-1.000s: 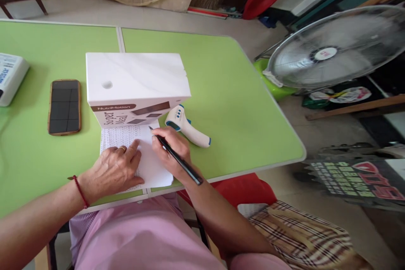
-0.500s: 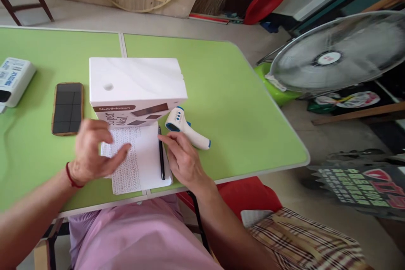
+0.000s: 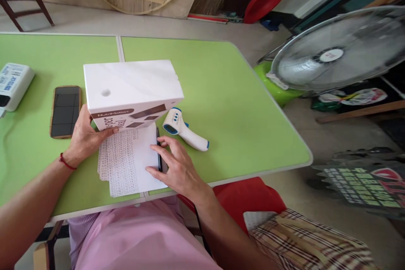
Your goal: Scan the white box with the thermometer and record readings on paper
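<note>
My left hand [image 3: 85, 135] grips the lower left corner of a white box [image 3: 133, 82] printed "NutriMotion", its thumb on the printed front and its fingers round the side. In front of the box lies a notebook [image 3: 126, 164] with rows of handwriting on its left part and a blank right part. A black pen [image 3: 159, 152] rests along the notebook's right side. Over the pen is my right hand [image 3: 175, 162], fingers apart and thumb stretched above the page; whether a fingertip touches the pen I cannot tell. Just beyond it lies a white and blue infrared thermometer [image 3: 186, 130].
A smartphone [image 3: 66, 112] lies left of the box, and a white device with a cable [image 3: 15, 84] is at the table's far left. The green table [image 3: 247, 126] has a pale rim. A large fan [image 3: 329, 55] stands to the right, beside a red chair seat [image 3: 249, 198].
My left hand has come down from above the notebook and taken hold of the box, which is turned slightly. My right hand's fingers have spread more over the pen and page.
</note>
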`<state>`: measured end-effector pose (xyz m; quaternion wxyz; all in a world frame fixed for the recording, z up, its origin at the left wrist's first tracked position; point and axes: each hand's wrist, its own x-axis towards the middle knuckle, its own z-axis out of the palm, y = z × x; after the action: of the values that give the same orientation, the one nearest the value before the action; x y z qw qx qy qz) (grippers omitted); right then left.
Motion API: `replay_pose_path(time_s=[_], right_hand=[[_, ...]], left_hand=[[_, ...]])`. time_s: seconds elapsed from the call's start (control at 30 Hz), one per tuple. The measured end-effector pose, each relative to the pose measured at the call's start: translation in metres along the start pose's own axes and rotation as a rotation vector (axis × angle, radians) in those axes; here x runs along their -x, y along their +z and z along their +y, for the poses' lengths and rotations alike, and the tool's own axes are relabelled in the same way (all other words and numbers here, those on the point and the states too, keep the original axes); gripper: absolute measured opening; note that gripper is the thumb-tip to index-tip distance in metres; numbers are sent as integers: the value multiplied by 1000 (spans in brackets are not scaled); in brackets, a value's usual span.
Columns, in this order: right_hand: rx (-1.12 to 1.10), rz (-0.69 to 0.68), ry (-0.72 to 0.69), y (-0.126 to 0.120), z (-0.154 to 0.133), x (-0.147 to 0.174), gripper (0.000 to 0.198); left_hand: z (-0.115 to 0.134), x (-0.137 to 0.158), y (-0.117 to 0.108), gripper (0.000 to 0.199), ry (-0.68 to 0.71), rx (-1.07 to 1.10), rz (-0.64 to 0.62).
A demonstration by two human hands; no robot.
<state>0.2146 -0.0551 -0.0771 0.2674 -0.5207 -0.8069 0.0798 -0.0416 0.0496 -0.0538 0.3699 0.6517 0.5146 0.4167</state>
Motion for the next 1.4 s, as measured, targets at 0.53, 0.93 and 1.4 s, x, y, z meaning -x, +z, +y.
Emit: replay_pose_path(time_s=[0.53,0.93,1.4], right_hand=[[64,-43,12,3,0,2,44],[344,219,348,-12,56,-6,48],[-781,378,459,-20,-18,-6,50]], left_hand=[[17,15,1,68,-154,23,-70],[15,12,-2,69,-57,-152,-117],[14,11,-2,68,-36,-137,-134]])
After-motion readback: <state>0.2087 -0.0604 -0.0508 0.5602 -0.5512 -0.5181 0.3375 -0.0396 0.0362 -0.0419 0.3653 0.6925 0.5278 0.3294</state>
